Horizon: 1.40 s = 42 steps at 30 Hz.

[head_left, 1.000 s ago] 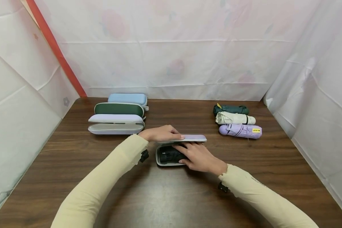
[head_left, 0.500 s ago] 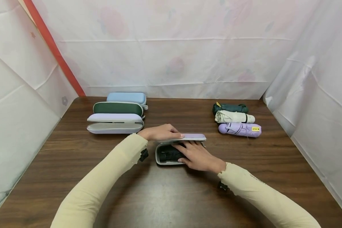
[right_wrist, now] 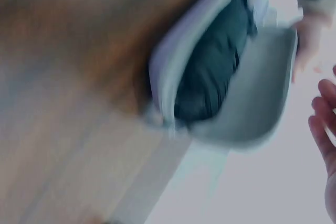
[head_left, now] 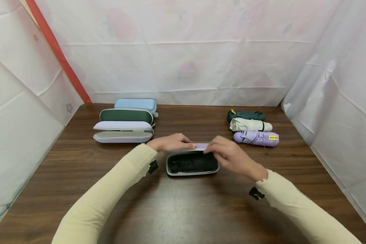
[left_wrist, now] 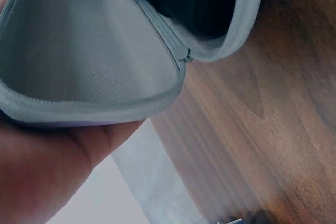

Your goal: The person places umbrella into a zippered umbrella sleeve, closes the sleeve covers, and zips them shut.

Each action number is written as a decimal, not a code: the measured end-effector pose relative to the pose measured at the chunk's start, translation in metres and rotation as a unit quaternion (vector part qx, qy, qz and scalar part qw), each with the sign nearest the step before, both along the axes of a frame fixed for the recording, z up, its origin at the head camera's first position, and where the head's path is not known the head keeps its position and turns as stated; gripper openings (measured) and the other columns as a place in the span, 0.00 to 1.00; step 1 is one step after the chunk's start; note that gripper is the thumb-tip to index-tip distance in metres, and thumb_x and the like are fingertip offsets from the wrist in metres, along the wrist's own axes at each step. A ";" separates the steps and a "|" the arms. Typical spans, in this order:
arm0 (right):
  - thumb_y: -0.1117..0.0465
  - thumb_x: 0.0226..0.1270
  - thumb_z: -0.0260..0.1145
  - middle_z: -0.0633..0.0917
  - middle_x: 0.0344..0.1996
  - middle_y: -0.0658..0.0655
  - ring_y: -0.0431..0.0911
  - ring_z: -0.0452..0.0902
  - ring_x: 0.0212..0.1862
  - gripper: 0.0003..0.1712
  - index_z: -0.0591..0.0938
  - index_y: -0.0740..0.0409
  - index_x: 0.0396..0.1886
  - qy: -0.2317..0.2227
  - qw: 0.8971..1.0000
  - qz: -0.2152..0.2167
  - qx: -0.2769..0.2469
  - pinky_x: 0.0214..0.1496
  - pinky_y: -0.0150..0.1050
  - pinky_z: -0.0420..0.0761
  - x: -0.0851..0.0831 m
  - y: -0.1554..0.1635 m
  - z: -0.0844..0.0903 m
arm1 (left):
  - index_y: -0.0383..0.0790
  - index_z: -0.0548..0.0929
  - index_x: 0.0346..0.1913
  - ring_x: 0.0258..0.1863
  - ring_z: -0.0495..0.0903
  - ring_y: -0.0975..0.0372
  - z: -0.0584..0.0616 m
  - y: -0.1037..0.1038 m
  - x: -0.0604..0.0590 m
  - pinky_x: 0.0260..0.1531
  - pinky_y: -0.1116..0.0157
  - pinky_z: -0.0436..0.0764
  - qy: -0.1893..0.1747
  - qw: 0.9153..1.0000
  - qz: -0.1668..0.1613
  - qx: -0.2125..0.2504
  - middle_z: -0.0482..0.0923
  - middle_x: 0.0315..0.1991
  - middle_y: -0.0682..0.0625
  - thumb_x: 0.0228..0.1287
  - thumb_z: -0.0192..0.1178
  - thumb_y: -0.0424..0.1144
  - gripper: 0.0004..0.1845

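A small lilac zip case [head_left: 192, 173] lies open at the table's middle, with a folded black umbrella [head_left: 190, 162] inside its grey-lined base. My left hand [head_left: 174, 142] holds the raised lid [head_left: 202, 146] at its left end, fingers over the top. In the left wrist view the lid's grey lining [left_wrist: 79, 51] rests against my left hand [left_wrist: 47, 166]. My right hand [head_left: 228, 154] hovers, blurred, by the lid's right end. In the right wrist view its fingers [right_wrist: 323, 124] stand apart from the lid [right_wrist: 252, 98] and the umbrella [right_wrist: 215, 72], holding nothing.
At the back left lie a blue case [head_left: 135, 103], a green case [head_left: 126, 116] and a part-open lilac case [head_left: 123, 131]. At the back right lie a dark green umbrella [head_left: 246, 116], a cream one [head_left: 250, 125] and a lilac one [head_left: 256, 138]. White sheets wall in the wooden table [head_left: 183, 210].
My right hand has lifted off the black umbrella and moved up and right to the lid's right end, leaving the umbrella in full view. My left hand has stayed on the lid.
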State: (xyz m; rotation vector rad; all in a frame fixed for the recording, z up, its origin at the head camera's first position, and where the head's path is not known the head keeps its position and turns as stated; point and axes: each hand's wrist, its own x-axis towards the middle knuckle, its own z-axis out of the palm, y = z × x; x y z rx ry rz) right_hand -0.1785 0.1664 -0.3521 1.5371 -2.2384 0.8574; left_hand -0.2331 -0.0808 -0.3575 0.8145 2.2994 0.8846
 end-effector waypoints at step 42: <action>0.55 0.56 0.74 0.76 0.56 0.55 0.50 0.70 0.58 0.25 0.81 0.51 0.54 -0.186 0.972 -0.004 0.145 0.53 0.47 0.73 -0.027 0.004 -0.032 | 0.41 0.81 0.56 0.47 0.74 0.58 -0.032 0.011 0.054 0.44 0.60 0.76 0.301 0.950 0.060 -0.052 0.78 0.50 0.49 0.48 0.69 0.61 0.35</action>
